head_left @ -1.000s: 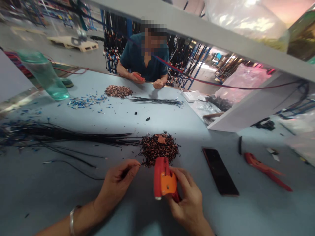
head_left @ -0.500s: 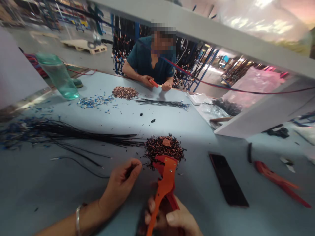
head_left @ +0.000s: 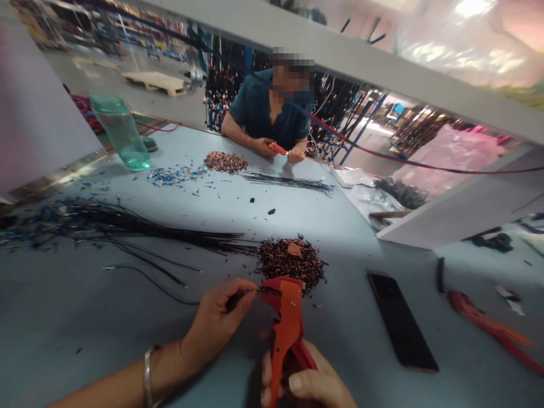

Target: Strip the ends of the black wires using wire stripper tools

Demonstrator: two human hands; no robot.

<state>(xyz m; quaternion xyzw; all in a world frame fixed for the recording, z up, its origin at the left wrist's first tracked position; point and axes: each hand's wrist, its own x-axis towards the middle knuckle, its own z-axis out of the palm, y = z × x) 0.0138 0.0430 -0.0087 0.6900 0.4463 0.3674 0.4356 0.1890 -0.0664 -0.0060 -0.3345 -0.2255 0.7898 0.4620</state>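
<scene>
The left hand (head_left: 223, 311) pinched a black wire (head_left: 258, 290) at the jaws of the red-and-orange wire stripper (head_left: 290, 311), which the right hand (head_left: 312, 377) gripped near the offcut heap (head_left: 287, 263), apparently a stripping step whose next move called for a firm squeeze.

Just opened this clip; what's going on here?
The right hand holds a red-and-orange plier-like tool; the left hand pinches a thin black wire that meets the tool's head. Beyond lies a heap of short black and copper-coloured pieces, with long black wires left of it. Opposite, a co-worker in teal holds a red object.
</scene>
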